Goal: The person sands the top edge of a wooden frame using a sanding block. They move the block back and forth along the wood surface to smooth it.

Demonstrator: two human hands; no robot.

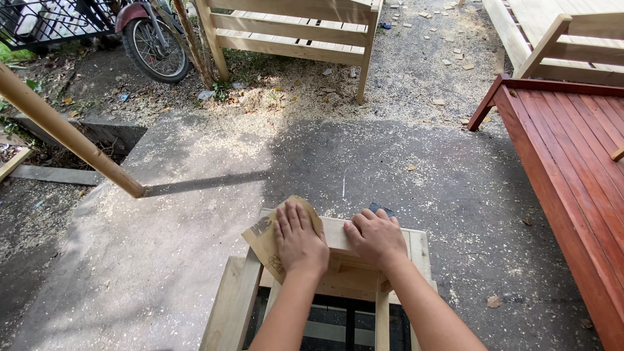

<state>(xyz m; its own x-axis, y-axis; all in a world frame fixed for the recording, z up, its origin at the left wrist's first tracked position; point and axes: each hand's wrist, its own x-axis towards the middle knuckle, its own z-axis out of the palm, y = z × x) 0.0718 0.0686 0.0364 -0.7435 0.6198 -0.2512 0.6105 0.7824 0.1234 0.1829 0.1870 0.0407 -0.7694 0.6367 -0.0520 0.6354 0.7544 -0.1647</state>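
Hands number two, both laid on the top rail of one unpainted wooden frame [338,273]. Left hand [299,239] lies flat, fingers spread, pressing one sheet of tan sandpaper [263,237] onto the rail's left corner. Right hand [376,235] curls loosely over the rail's far edge. Nearby stand one red slatted bench [572,162], two bare wooden benches and one motorbike wheel [155,49].
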